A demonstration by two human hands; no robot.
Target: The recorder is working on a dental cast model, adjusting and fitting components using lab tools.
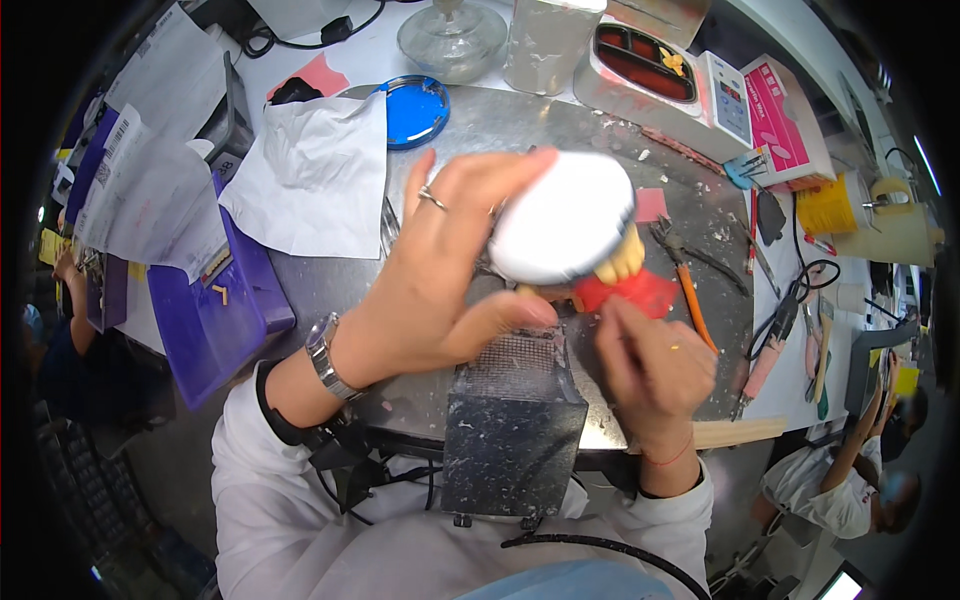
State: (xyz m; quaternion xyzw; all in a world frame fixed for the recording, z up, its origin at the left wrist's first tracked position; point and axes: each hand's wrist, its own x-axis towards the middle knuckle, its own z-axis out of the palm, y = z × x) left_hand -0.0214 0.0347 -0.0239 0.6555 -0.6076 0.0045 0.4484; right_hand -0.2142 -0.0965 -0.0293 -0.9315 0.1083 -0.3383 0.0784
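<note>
My left hand, with a ring and a wristwatch, curls its fingers over the far edge of a smooth white oval piece, its thumb below. The piece is smeared by motion, so its kind is unclear. From under its right side shows a yellowish, ridged part like a dental cast. A soft red sheet that looks like wax lies against that part. My right hand is closed at the sheet's near edge, fingers pinched; the fingertips are partly hidden. Both hands are above the metal work surface.
A dark block with a grid top stands in front of me. Orange-handled pliers lie right. Beyond are a wax heater, a blue lid and a glass burner. A purple bin and white paper are left.
</note>
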